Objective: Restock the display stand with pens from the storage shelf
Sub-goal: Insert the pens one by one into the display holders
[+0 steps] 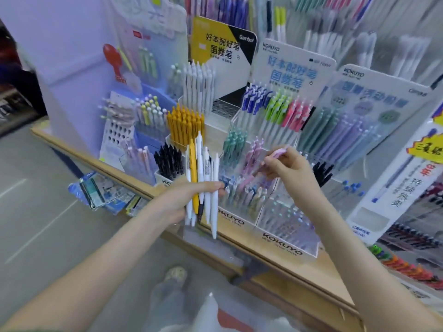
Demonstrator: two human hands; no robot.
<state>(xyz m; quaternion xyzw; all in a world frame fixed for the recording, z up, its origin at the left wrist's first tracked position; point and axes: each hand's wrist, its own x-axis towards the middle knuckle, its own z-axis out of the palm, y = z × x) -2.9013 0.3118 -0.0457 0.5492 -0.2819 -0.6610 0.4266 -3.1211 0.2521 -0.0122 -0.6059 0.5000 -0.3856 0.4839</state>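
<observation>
Pens (203,178), mostly white with one yellow among them, were held upright in a bundle by the left hand (189,200), its fingers curled round the barrels, near the edge of the wooden counter (335,279). A lilac pen (279,151) was pinched between the thumb and fingertips of the right hand (290,168), tilted above the clear KOKUYO display stand (239,222). Pastel pens (242,188) were seen standing in the stand's front compartments beneath that hand. Black pens (167,161) were packed upright just left of the bundle. Farther back, yellow pens (185,123) and blue, green and pink ones were ranked in tiers before printed backing cards (291,65).
</observation>
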